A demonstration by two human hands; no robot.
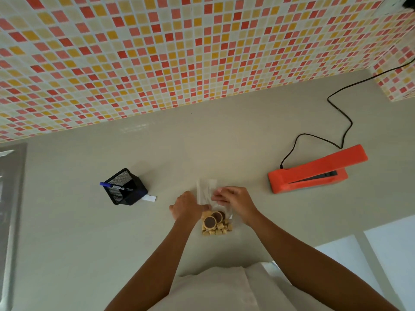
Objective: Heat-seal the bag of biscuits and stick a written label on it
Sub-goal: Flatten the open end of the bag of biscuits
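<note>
A clear plastic bag (205, 190) of biscuits (216, 223) lies on the grey counter in front of me, its open end pointing away. My left hand (187, 206) holds the bag's left side near its middle. My right hand (233, 198) pinches the bag's upper right part with curled fingers. An orange heat sealer (314, 170) sits to the right with its arm raised. A white label strip (149, 198) lies beside a black mesh pen holder (125, 187) that holds a blue pen (107, 184).
The sealer's black cord (341, 122) snakes back toward the tiled wall at the far right. A metal sink edge (11, 198) runs along the left. The counter's front edge drops off at the lower right, over a white floor.
</note>
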